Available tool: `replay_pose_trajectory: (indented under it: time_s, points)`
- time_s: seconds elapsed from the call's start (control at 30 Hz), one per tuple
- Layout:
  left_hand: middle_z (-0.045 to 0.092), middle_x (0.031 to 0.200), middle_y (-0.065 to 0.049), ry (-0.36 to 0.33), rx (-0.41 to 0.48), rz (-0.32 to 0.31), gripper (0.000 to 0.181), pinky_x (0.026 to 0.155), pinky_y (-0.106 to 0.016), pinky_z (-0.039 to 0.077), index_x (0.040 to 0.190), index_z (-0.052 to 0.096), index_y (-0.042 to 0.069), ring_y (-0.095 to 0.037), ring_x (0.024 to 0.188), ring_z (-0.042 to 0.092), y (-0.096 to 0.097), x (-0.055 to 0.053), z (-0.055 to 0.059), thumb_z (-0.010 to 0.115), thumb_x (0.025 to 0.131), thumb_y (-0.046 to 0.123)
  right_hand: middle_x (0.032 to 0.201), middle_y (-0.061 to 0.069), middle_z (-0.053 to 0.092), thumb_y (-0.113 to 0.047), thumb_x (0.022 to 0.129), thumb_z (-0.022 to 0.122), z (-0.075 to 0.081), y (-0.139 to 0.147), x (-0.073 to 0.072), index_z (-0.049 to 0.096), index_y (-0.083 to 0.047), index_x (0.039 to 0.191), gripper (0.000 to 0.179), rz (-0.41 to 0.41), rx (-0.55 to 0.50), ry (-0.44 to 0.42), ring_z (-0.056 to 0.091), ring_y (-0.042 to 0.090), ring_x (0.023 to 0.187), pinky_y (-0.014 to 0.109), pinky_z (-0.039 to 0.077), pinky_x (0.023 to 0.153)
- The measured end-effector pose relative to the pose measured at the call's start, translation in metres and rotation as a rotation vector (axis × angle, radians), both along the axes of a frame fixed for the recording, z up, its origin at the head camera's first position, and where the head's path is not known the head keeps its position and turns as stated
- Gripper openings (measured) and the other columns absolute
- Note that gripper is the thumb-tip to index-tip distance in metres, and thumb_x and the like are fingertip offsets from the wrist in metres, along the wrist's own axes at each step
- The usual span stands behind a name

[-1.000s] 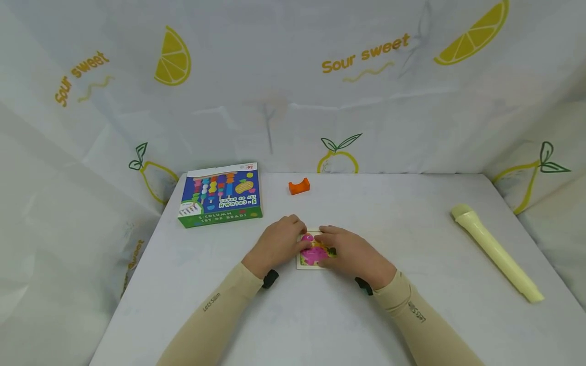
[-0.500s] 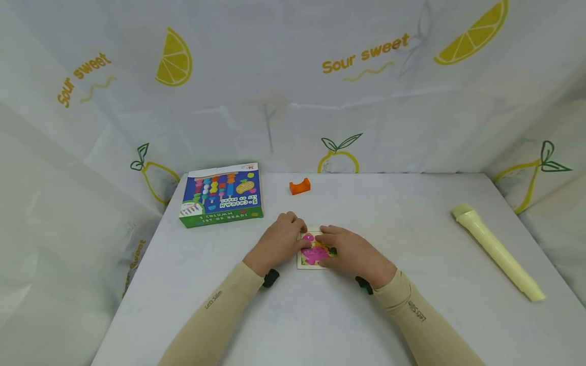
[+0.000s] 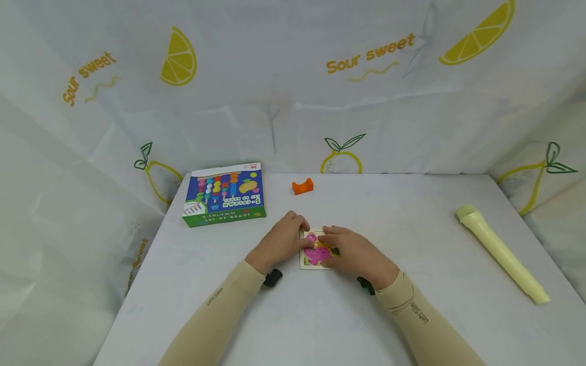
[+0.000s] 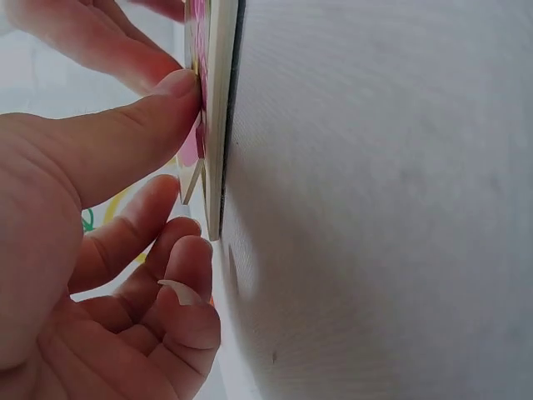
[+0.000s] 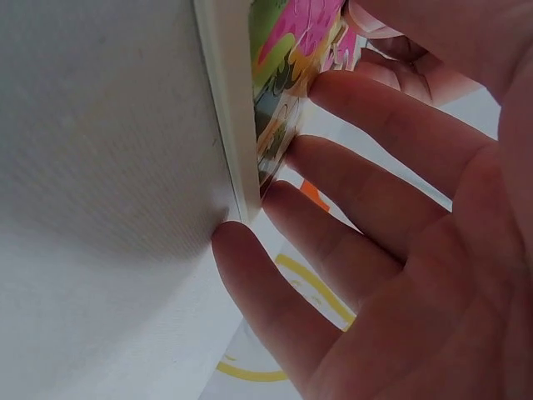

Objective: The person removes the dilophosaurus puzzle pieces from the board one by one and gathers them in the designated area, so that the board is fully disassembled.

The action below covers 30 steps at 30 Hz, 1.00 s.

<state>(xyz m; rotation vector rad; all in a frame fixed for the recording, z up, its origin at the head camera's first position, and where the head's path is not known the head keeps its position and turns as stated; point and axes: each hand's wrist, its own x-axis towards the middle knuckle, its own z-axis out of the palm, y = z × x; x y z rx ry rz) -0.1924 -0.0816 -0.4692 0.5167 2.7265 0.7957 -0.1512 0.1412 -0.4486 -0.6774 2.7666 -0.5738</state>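
Two hands at a small animal jigsaw puzzle on a white table

At the far left of the table [image 3: 412, 208] lies a box labelled "5-column set of beads" [image 3: 226, 195], its upper lettering upside down. Near the back edge sits a notched orange block [image 3: 302, 187], and well off to the right a pale yellow toy microphone [image 3: 501, 254] lies slantwise. Behind hangs a white cloth [image 3: 293, 66] printed with lemons and "Sour sweet".

The jigsaw puzzle [image 3: 313, 267] lies flat at mid-table between the hands; from the head, the right hand [image 3: 359, 252] covers much of its right side. It has a pale wooden border around a pink animal, with yellow and green patches. One puzzle piece [image 4: 191, 178] tilts up from the board at its edge.

The left hand [image 3: 280, 240] pinches that piece between thumb and forefinger, the other fingers loosely bent. The right hand's fingers are relaxed and spread, tips touching the puzzle's right side, little finger at the border.
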Motion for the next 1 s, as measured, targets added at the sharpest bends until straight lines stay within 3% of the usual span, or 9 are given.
replay_pose_trajectory:
  time_s: [0.23,0.57,0.83,1.0]
  points:
    - [0.061,0.113,0.001,-0.022,0.046,0.001,0.039,0.095,-0.031,0.055,0.128,0.068,0.016,-0.016,0.104,0.058,0.002,0.000,0.000,0.080,0.099,0.039,0.160,0.016,0.058,-0.030,0.092,0.087,0.001,0.004,-0.001,0.070,-0.010,0.143,0.057,0.017,0.009,0.006,0.050,0.036,0.154,0.053,0.049,0.119]
    - [0.062,0.104,0.001,-0.058,0.108,0.026,0.036,0.087,-0.030,0.054,0.126,0.071,0.015,-0.017,0.099,0.059,0.003,-0.001,0.001,0.082,0.098,0.036,0.155,0.017,0.062,-0.025,0.093,0.087,0.001,0.005,-0.001,0.078,-0.016,0.132,0.041,0.048,-0.029,0.037,0.050,0.038,0.154,0.052,0.053,0.114]
    - [0.070,0.094,0.006,-0.087,0.224,0.091,0.016,0.084,-0.031,0.054,0.110,0.076,0.023,-0.016,0.093,0.063,-0.008,-0.008,-0.006,0.073,0.104,0.038,0.157,0.020,0.060,-0.027,0.093,0.087,0.000,0.004,0.000,0.078,-0.019,0.134,0.043,0.067,-0.014,0.069,0.053,0.039,0.152,0.052,0.054,0.113]
    - [0.073,0.092,0.004,-0.153,0.328,0.104,0.016,0.079,-0.031,0.055,0.109,0.077,0.025,-0.016,0.085,0.066,-0.018,-0.012,-0.007,0.073,0.104,0.040,0.157,0.020,0.059,-0.028,0.093,0.087,0.000,0.004,0.000,0.078,-0.019,0.135,0.044,0.066,-0.003,0.062,0.053,0.040,0.152,0.052,0.054,0.113]
